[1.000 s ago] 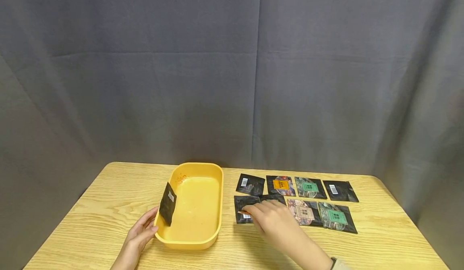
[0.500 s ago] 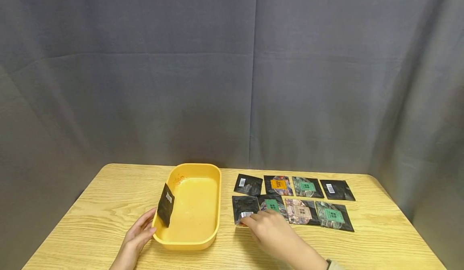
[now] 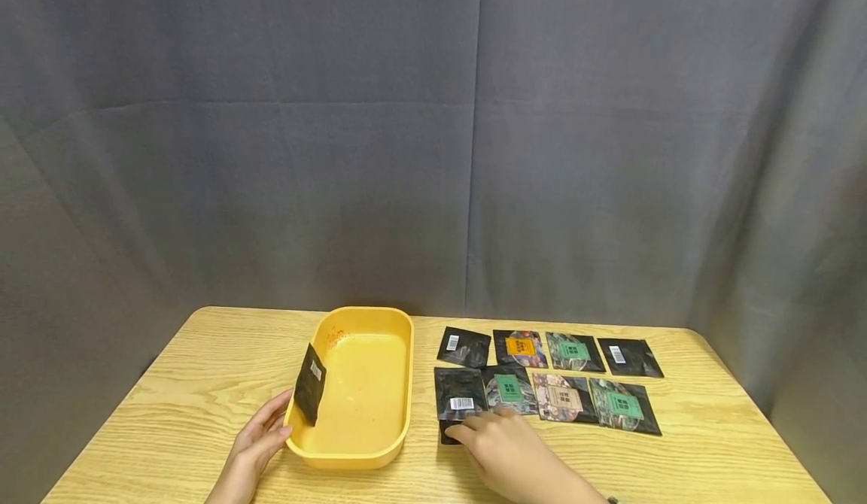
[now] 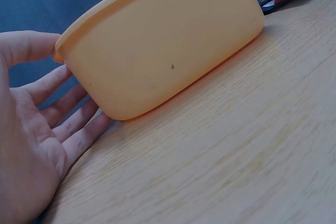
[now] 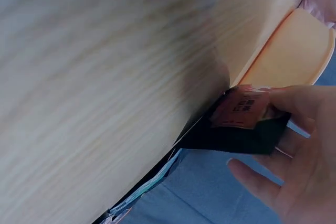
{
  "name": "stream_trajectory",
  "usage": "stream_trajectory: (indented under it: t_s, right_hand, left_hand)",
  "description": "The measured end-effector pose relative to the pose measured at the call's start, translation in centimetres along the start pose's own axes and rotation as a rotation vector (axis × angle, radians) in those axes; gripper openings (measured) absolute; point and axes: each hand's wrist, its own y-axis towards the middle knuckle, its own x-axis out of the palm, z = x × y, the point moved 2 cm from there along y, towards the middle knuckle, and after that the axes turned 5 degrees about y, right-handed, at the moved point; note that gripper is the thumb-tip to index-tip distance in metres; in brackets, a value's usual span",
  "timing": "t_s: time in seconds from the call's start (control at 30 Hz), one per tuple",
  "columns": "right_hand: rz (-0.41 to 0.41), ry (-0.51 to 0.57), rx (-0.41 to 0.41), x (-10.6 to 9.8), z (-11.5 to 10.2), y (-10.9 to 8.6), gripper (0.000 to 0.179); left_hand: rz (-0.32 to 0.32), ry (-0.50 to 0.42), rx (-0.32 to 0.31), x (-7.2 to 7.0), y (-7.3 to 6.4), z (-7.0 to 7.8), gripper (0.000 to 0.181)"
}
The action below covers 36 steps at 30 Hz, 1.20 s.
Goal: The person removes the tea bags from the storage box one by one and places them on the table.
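My left hand (image 3: 257, 436) holds the near left corner of a yellow plastic bin (image 3: 386, 455); in the left wrist view the thumb lies at the rim and the fingers rest against the outer wall (image 4: 157, 61). Inside, a black packet (image 3: 310, 384) leans on the bin's left wall. On the right, my right hand (image 3: 504, 451) pinches a black packet (image 3: 450, 433) whose orange-red label shows in the right wrist view (image 5: 241, 108). This packet sits just in front of a barcoded black packet (image 3: 460, 387); whether it touches the table is unclear.
Several flat packets lie in two rows right of the bin, among them one with an orange label (image 3: 520, 347), one with a pink label (image 3: 564, 397) and one with a green label (image 3: 625, 405). A grey curtain (image 3: 433, 150) hangs behind the wooden table (image 3: 169, 414).
My right hand has moved toward me with the packet, from over the barcoded packet to its front edge, uncovering the neighbouring green-label packet. The left hand stays on the bin.
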Motion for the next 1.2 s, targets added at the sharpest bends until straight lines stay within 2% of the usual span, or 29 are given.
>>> stream_trajectory:
  t_s: [0.27,0.47,0.67,0.87,1.07,1.2]
  right_hand:
    - [-0.125,0.042,-0.002,0.8,-0.4,-0.5,0.028]
    - [-0.116,0.019,-0.024,1.1,-0.4,-0.6,0.029]
    - [-0.16,0.056,0.0,1.0,-0.3,-0.5,0.03]
    - [-0.132,0.058,0.011,0.8,-0.3,-0.4,0.028]
    - [-0.152,0.114,0.037,0.3,-0.4,-0.1,0.024]
    - [-0.085,0.152,0.038,-0.6,-0.6,0.6,0.022]
  left_hand:
    - [-0.005,-0.004,-0.003,0.0,0.0,-0.1,0.055]
    - [-0.006,0.001,0.0,0.0,0.1,-0.1,0.056]
    - [-0.007,0.004,-0.011,0.0,0.2,-0.1,0.056]
    - [-0.006,0.006,-0.007,0.0,0.3,0.0,0.056]
    - [0.002,0.021,-0.02,0.0,0.2,-0.1,0.056]
    - [-0.014,0.017,-0.011,-0.1,0.3,-0.3,0.056]
